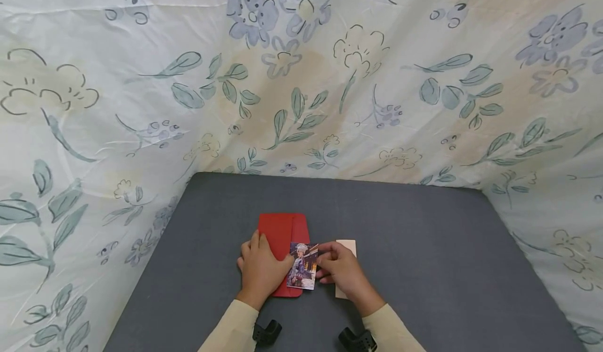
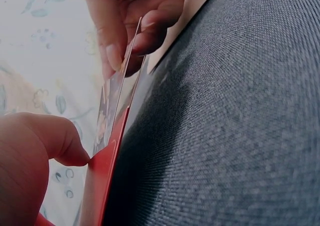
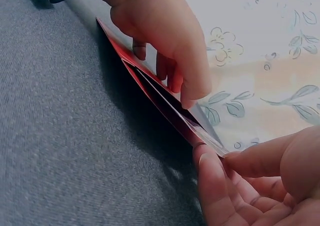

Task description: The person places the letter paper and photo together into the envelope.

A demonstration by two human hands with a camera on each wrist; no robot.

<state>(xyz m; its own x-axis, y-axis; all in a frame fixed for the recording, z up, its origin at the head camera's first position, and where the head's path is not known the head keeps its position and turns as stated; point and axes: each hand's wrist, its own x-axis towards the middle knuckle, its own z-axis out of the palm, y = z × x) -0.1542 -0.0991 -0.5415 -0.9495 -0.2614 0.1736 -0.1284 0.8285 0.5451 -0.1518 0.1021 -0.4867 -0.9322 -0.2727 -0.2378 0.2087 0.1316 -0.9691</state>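
Observation:
A red envelope (image 1: 278, 229) lies on the grey cloth, with my left hand (image 1: 261, 268) over its lower part. In the left wrist view the bent thumb (image 2: 70, 141) presses the envelope's edge (image 2: 102, 178). My right hand (image 1: 341, 268) pinches a glossy picture card (image 1: 301, 273) showing a figure in a white hat. From the right wrist view, the envelope's mouth (image 3: 150, 81) gapes and the card (image 3: 207, 138) sits at it, held between right thumb and fingers (image 3: 212, 173). How deep the card goes inside is hidden.
A cream rectangular piece (image 1: 347, 245) lies partly under my right hand. Grey cloth (image 1: 424, 252) covers the table. Floral fabric (image 1: 301, 106) hangs behind and at both sides. Black wrist devices (image 1: 267, 332) sit on both forearms.

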